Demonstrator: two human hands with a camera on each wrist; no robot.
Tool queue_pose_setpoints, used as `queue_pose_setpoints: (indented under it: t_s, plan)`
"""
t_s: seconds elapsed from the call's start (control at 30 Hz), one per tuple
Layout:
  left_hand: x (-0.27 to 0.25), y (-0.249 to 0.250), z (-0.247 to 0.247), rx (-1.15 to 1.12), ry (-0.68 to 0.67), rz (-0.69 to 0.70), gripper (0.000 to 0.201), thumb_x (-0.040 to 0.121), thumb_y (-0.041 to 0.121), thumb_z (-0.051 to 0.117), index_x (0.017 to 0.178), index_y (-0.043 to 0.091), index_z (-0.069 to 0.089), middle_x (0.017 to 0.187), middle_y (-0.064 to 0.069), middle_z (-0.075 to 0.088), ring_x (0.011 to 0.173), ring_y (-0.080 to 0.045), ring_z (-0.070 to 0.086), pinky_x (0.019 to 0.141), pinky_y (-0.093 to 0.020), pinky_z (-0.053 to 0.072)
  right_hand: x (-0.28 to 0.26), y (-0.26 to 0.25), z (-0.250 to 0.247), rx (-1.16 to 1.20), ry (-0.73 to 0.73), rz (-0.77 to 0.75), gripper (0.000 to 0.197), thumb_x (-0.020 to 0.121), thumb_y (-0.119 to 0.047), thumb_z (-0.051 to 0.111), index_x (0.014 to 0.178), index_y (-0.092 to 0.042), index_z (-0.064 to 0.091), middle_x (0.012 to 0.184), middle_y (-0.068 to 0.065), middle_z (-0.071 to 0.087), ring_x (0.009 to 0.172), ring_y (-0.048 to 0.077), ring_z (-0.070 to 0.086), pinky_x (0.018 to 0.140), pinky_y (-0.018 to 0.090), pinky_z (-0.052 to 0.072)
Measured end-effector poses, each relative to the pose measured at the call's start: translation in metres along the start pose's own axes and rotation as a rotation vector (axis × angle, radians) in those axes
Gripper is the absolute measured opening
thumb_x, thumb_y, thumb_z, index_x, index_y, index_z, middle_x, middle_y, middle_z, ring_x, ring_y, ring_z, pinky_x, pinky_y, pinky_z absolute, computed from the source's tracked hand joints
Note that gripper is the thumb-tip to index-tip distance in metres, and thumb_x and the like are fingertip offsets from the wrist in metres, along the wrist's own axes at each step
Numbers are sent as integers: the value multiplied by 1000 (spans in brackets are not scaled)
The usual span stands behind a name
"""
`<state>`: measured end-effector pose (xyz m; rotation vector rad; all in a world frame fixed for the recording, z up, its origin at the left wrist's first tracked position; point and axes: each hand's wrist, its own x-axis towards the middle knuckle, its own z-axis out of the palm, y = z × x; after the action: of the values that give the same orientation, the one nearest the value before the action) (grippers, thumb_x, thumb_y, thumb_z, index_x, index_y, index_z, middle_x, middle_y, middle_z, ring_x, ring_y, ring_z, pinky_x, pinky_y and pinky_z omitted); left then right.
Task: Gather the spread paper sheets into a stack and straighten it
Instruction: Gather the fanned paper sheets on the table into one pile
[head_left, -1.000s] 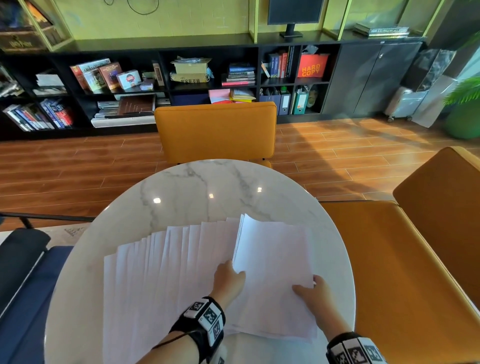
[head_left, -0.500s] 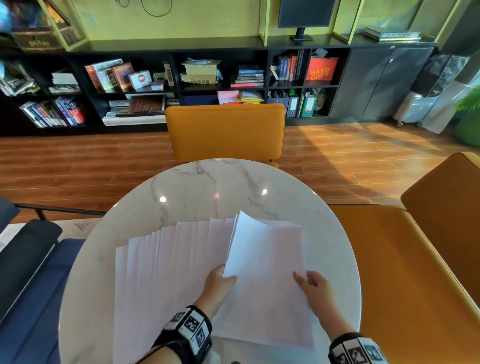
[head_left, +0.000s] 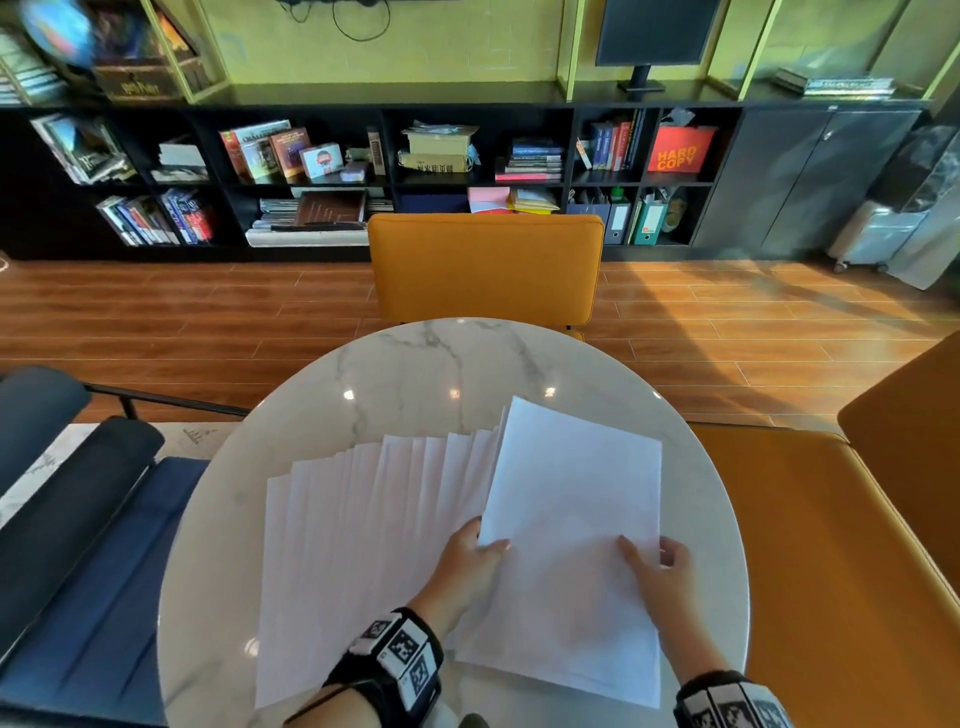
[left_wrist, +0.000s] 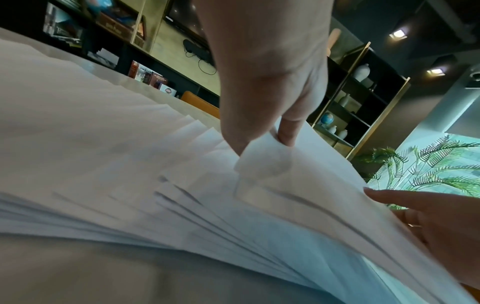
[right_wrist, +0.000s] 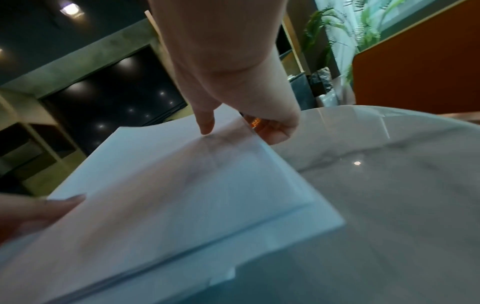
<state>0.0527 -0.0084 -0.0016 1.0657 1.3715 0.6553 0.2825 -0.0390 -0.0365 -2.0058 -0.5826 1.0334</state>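
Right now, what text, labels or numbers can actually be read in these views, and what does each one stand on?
"HARD COPY": orange letters on the red box in the black bookshelf, head view.
Gold lettering on the dark box on top of the shelf, far left: too blurred to read.
Book spines and the print on the cardboard box: too small to read.
Wristband markers: coded squares, no words.
Paper sheets: no print visible.

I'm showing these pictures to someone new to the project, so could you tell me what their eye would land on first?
Most likely the white paper sheets fanned across the near half of the round marble table. At the fan's right end, a gathered bundle is pinched by the left hand at its left edge and the right hand at its right edge. Behind the table stands an orange chair.
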Motion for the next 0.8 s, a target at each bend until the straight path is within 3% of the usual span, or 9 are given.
queue_pose_setpoints:
  t_s: [0.1,0.2,0.23,0.3,0.37,0.5,0.6,0.73,0.8]
  plan:
    - [1,2,5,-16,-53,-10,31,90,21,56,121,21,58,115,1,67,105,-17,65,95,-33,51,-1,2,-11,110,-92,21,53,75,-31,76,116,-6,53,106,12,64,96,37,64,89,53,53]
    - [8,-3,8,47,-2,15,22,89,18,56,110,15,61,105,-1,68,99,-19,65,80,-24,50,-6,5,-23,110,-149,-13,38,79,-15,72,112,-1,62,95,13,70,86,33,67,77,45,56]
    - [12,-6,7,102,93,36,21,88,18,58,107,12,63,103,-3,67,98,-21,63,78,-23,48,-5,6,-27,85,-138,-19,35,80,-13,71,111,-2,62,93,12,70,84,32,66,73,41,55]
    - [21,-10,-2,232,375,24,29,83,19,64,110,7,64,112,-10,64,105,-27,61,85,-30,49,-2,10,-34,34,-105,-5,34,79,-14,72,110,-4,60,96,14,69,86,33,65,75,42,54]
    - [27,-10,-13,357,538,-100,48,80,25,67,123,6,58,124,-17,57,114,-33,56,92,-39,48,1,16,-40,-38,-72,15,34,79,-14,72,109,-3,59,100,19,67,91,37,65,81,46,54]
    - [35,-4,-12,497,448,-298,80,72,46,72,134,6,40,132,-17,45,122,-34,45,97,-44,41,5,21,-44,-122,-48,38,44,79,-15,72,117,2,58,99,16,65,90,36,64,80,43,53]
    - [41,-1,-5,510,394,-346,84,71,46,73,134,5,35,135,-16,43,125,-33,43,101,-43,40,5,19,-41,-179,-41,11,43,78,-14,73,116,1,58,94,12,63,85,33,62,76,37,51]
    - [44,-1,2,513,310,-257,74,79,34,67,137,3,34,137,-18,45,125,-34,46,100,-40,42,4,17,-37,-247,-65,-21,42,78,-17,72,116,-4,61,102,14,69,91,34,65,79,37,52]
    - [44,-2,7,432,270,-186,69,82,24,63,139,2,32,135,-17,50,121,-33,52,93,-35,45,4,16,-35,-261,-81,-29,40,79,-18,71,116,-6,62,102,13,70,91,34,66,80,38,53]
